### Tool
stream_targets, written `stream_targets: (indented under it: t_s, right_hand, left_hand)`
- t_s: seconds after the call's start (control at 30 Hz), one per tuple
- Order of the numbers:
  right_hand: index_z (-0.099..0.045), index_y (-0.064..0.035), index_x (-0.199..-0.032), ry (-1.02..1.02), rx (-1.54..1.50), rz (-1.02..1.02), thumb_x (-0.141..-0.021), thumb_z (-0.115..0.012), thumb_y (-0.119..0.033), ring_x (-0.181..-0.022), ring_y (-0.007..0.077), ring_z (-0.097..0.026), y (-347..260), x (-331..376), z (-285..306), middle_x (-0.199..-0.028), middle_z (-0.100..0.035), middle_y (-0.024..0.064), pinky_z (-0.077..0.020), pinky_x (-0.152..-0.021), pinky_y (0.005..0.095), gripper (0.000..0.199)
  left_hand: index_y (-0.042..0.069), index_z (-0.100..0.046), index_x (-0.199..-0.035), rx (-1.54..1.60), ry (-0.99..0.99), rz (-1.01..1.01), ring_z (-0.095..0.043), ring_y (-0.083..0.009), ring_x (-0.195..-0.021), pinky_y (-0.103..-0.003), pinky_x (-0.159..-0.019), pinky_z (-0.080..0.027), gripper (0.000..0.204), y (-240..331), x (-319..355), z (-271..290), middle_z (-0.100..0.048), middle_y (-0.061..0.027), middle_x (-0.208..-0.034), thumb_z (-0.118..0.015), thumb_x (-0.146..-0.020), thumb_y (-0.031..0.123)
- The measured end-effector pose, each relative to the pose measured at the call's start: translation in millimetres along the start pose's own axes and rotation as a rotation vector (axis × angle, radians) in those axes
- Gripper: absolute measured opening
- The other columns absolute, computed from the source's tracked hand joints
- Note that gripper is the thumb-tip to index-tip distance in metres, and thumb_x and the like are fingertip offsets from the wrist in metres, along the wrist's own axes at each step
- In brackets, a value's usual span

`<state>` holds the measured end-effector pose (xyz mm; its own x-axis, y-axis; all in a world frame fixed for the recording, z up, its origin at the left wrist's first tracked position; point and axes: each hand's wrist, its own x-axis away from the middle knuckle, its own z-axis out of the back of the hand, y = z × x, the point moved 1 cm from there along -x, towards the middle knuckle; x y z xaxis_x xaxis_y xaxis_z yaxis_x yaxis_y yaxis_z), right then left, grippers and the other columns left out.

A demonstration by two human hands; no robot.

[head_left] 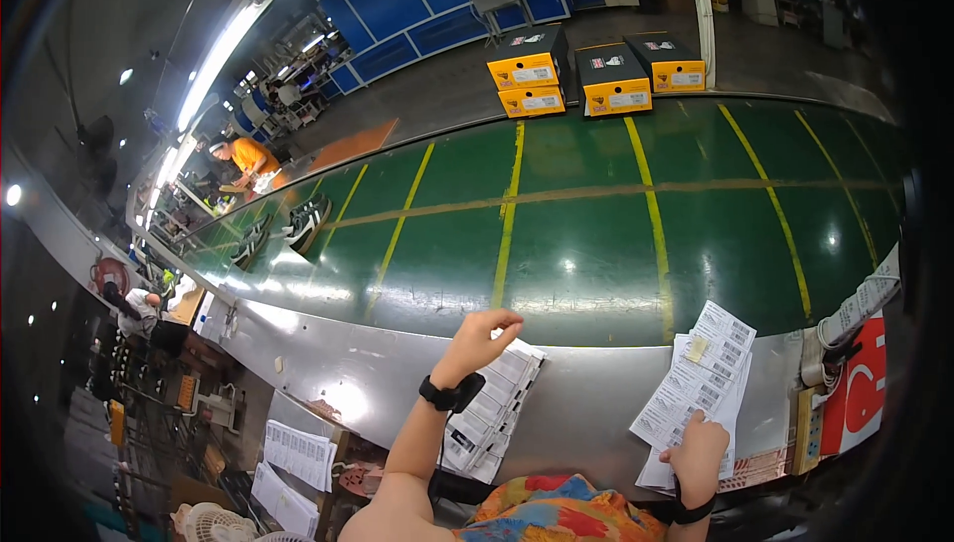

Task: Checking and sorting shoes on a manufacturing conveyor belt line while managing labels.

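Observation:
My left hand [481, 345] is raised over the edge of the metal counter, fingers curled toward the thumb. Anything small in its fingertips is too fine to make out. Under and beside that wrist, which wears a black band, lies a stack of white printed sheets [509, 395]. At the right, my right hand [700, 451] rests on white label sheets [699, 375], its index finger stretched out on the paper and the thumb apart. These sheets overlap in a loose fan, and a small yellowish slip [697, 348] lies on the top one.
A green conveyor belt [576, 234] with yellow cross lines runs beyond the metal counter [586, 413]. Black-and-orange shoe boxes [616, 80] stand at its far side. Dark shoes [308, 220] sit on the left part. Another person in orange [250, 156] is farther off. More sheets [298, 455] lie lower left.

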<state>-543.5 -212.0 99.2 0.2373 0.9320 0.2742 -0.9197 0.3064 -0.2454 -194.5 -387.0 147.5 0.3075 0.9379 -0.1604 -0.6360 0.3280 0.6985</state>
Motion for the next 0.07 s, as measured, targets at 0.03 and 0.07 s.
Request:
stream_targets:
  t_s: [0.03,0.07]
  right_hand:
    - [-0.054,0.0035,-0.092,-0.016,0.005,-0.006,-0.051,-0.089,-0.02,-0.078,0.0352,-0.064,0.0,-1.0,0.4,-0.077,-0.065,0.0198,-0.0514,-0.071,0.0412,0.059]
    - [-0.054,0.0036,-0.093,-0.035,0.014,-0.007,-0.052,-0.089,-0.021,-0.078,0.0349,-0.064,1.6,-2.1,1.2,-0.078,-0.065,0.0199,-0.0513,-0.071,0.0417,0.059]
  left_hand:
    - [0.0,-0.069,-0.097,-0.001,0.015,-0.046,-0.068,-0.0218,-0.081,-0.031,-0.075,-0.052,0.018,6.7,-3.5,0.4,-0.071,-0.012,-0.09,-0.066,-0.087,0.015]
    - [0.001,-0.07,-0.097,-0.01,0.002,-0.03,-0.069,-0.0217,-0.083,-0.031,-0.076,-0.053,0.018,11.7,-6.3,0.2,-0.072,-0.0113,-0.09,-0.066,-0.087,0.016]
